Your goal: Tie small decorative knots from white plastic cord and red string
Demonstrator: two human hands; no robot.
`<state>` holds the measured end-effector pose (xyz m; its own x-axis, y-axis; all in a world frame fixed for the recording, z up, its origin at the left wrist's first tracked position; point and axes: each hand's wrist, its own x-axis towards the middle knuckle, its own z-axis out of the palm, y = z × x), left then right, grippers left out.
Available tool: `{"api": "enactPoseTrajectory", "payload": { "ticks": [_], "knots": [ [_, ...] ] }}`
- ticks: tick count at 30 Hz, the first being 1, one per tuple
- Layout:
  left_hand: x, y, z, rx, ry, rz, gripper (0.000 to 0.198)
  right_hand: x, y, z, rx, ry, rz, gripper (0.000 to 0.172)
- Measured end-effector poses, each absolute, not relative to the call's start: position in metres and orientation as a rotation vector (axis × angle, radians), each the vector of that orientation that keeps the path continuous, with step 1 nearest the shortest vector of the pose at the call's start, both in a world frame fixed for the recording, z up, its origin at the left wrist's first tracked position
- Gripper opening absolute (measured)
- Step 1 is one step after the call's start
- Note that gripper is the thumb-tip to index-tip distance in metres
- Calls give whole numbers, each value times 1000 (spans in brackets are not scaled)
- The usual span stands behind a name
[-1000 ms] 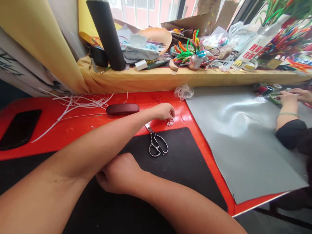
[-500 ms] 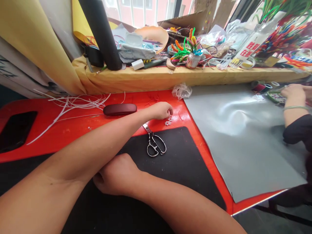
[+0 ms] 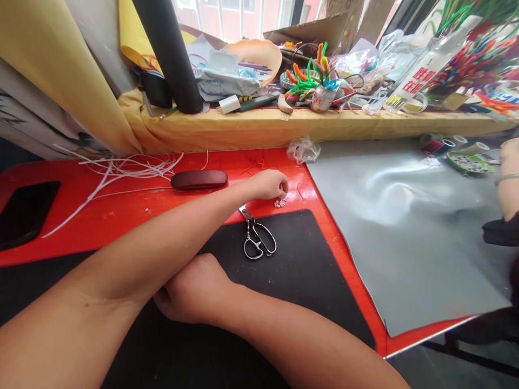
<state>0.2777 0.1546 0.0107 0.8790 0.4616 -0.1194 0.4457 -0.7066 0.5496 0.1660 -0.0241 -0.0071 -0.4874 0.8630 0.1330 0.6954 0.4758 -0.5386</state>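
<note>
The left hand (image 3: 272, 184) curls just beside small white beads (image 3: 279, 202) on the red counter (image 3: 121, 210), its hold unclear. The right hand (image 3: 198, 289) is curled inward, contents hidden.

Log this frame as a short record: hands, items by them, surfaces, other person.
left hand: left hand, fingertips down at small white pieces; grip unclear
right hand: right hand, curled, partly hidden behind left forearm
scissors: scissors, handles on black mat, blades partly hidden by left arm
beside left forearm: dark red case
surfaces: red table, black mat, gray sheet
other person: forearm at right edge
</note>
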Motion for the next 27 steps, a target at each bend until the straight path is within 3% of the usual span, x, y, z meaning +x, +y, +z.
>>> {"api": "enactPoseTrajectory", "payload": {
  "ticks": [18,27],
  "knots": [
    [274,144,19,2521,708,65,26,166,-26,-9,-1307,-2342,593,24],
    [210,138,47,2313,739,394,18,169,-27,-7,-1299,-2426,630,19]
  ]
}}
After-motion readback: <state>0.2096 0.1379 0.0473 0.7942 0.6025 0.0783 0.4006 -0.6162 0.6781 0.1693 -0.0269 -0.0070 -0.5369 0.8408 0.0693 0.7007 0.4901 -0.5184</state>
